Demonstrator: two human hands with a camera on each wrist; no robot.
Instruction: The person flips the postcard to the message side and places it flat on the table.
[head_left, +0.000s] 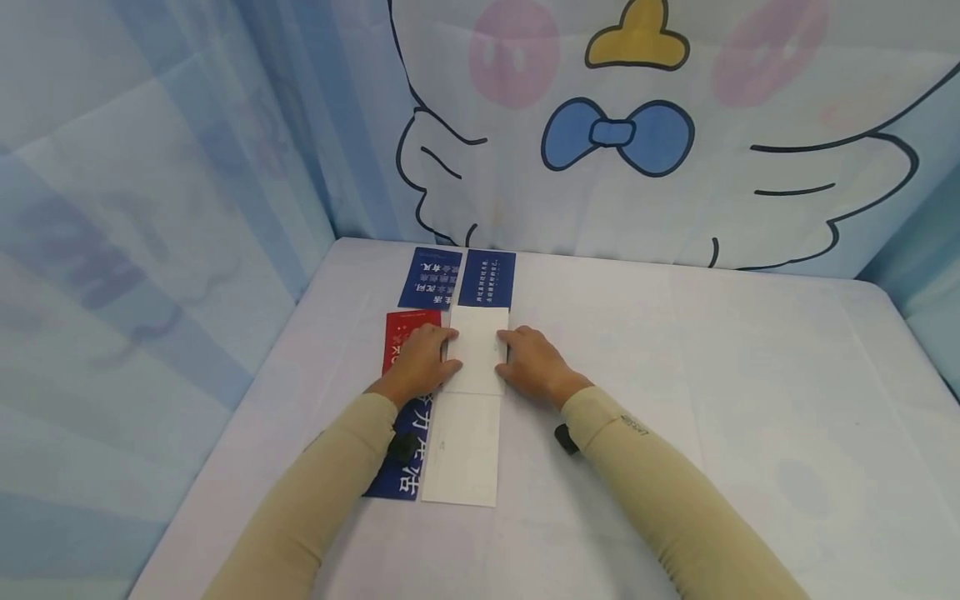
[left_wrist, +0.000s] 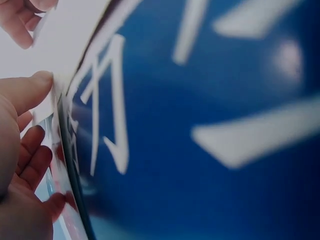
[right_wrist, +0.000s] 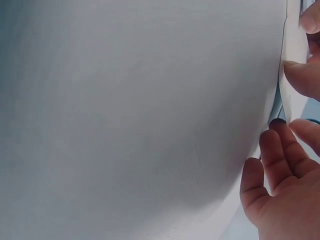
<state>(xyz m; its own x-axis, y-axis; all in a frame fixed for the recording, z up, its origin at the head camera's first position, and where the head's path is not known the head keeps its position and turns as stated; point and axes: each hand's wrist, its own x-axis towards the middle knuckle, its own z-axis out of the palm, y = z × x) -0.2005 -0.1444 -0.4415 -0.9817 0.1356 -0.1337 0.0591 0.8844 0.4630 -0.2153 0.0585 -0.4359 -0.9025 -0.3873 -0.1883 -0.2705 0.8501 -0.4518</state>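
A blank white card [head_left: 479, 350] lies between my two hands, its top meeting a blue printed card [head_left: 486, 279]. My left hand [head_left: 418, 360] holds its left edge, with thumb and index fingertip over the border. On the opposite edge my right hand [head_left: 536, 362] holds it the same way. The left wrist view has the left thumb [left_wrist: 32, 90] on the card's white face. In the right wrist view the right thumb [right_wrist: 302, 80] is at the card's edge, the other fingers loosely bent beside it. A second white card [head_left: 462, 450] adjoins the near end.
Under the left forearm lies a large-lettered blue card [head_left: 408, 467], partly hidden. A red card [head_left: 408, 329] shows beyond the left hand, with another blue card [head_left: 431, 279] farther back. White cloth [head_left: 712, 433] covers the table, and a cartoon-print curtain [head_left: 615, 208] hangs behind it.
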